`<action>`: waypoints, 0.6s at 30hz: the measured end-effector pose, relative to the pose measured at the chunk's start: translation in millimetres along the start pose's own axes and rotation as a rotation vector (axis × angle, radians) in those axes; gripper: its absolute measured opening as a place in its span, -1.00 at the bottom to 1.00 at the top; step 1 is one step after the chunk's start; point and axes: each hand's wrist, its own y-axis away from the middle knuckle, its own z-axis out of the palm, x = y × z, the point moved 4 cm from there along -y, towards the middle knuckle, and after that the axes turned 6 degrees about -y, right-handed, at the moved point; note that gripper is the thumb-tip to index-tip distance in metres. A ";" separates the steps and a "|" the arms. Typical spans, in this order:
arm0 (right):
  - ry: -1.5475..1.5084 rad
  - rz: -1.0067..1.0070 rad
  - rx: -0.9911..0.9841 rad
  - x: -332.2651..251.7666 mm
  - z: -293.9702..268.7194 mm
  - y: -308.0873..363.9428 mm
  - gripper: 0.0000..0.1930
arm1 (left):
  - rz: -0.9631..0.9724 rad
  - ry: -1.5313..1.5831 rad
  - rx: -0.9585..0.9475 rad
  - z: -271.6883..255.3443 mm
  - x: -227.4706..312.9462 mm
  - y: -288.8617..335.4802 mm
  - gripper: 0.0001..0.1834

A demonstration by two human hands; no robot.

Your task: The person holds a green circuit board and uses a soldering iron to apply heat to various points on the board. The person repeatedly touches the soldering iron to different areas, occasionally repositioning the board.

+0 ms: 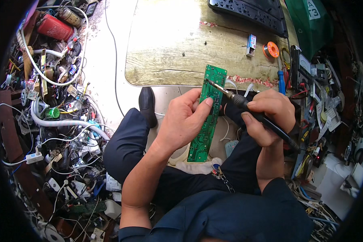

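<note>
A long green circuit board (199, 141) is held nearly upright over my lap, just off the near edge of the wooden table (161, 52). My left hand (185, 119) grips it by the left side, thumb across its face and the other fingers behind, partly hidden. In my right hand (270, 115) is a black soldering iron (266, 121), its fingers closed round the handle. The iron slants up to the left, and its metal tip is at the board's upper part; whether it touches cannot be made out. White ribbon cable (249, 88) shows to the right of the board.
Farther off on the table's right lie a black panel (250, 14), a small box (251, 45), an orange solder spool (271, 49) and a blue-handled screwdriver (281, 82). Heaped cables and parts (68, 133) fill the left side, with a red cylinder (54, 28). More clutter (318, 109) crowds the right.
</note>
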 end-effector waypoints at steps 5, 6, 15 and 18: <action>-0.014 -0.001 -0.020 -1.2 -0.4 -2.4 -0.69 | 0.005 -0.025 -0.005 -0.9 2.3 0.3 -0.72; -0.016 0.000 -0.016 -1.1 -0.7 -2.1 -0.69 | 0.007 -0.025 -0.004 -0.8 2.4 0.2 -0.72; -0.030 -0.015 0.009 1.8 -0.4 -0.7 -0.69 | 0.001 -0.015 -0.010 0.0 2.1 -0.3 -0.70; -0.028 -0.006 0.000 1.5 0.4 -1.6 -0.69 | 0.015 -0.011 -0.008 -0.4 1.0 -0.1 -0.70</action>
